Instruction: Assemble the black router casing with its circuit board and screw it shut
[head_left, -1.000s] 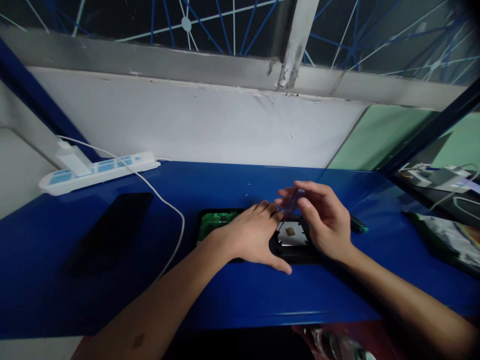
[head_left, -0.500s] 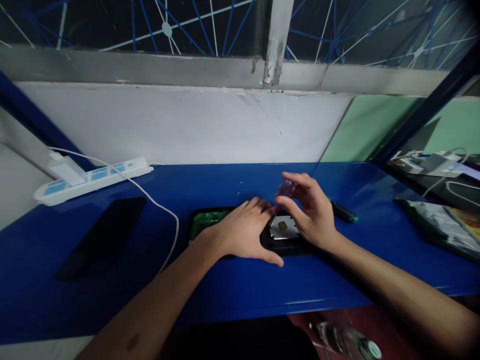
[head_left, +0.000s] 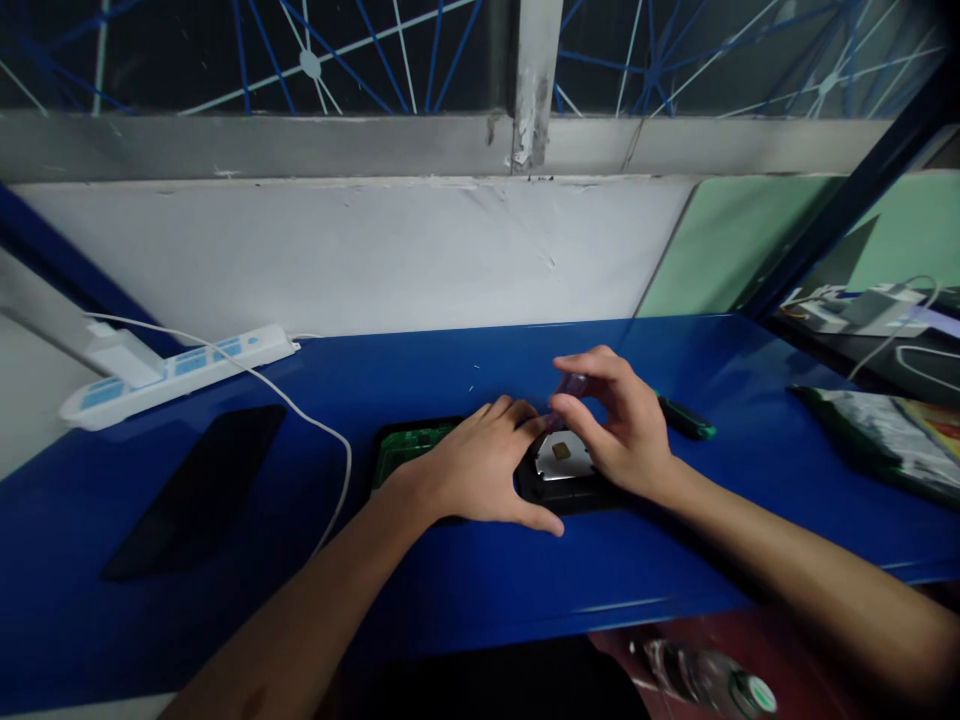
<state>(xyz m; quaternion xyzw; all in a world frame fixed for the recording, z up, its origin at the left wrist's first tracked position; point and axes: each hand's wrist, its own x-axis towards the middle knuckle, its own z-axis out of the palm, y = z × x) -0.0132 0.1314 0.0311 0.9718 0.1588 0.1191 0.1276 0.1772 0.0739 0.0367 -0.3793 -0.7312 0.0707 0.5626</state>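
Note:
A black device casing point(head_left: 570, 497) lies on the blue table, partly hidden under my hands. A green circuit board point(head_left: 409, 445) shows at its left, and a silver metal plate point(head_left: 564, 457) with a small brown square at its right. My left hand point(head_left: 480, 460) rests flat across the casing, fingers stretched out and thumb apart. Above the plate, my right hand point(head_left: 619, 425) pinches the translucent purple handle of a screwdriver point(head_left: 573, 386) between thumb and fingers. The screwdriver's tip end is beside my left fingertips and hard to see.
Right of my right hand lies a dark green-and-black tool point(head_left: 686, 418). A black flat panel point(head_left: 199, 490), a white cable point(head_left: 346, 450) and a power strip point(head_left: 187, 372) are at left. Tiny pale pieces sit behind my hands. A plastic packet point(head_left: 892, 440) lies at far right.
The view has shifted slightly. My right hand keeps its grip on the screwdriver, whose handle appears slightly turned and lower; my left hand stays flat on the casing.

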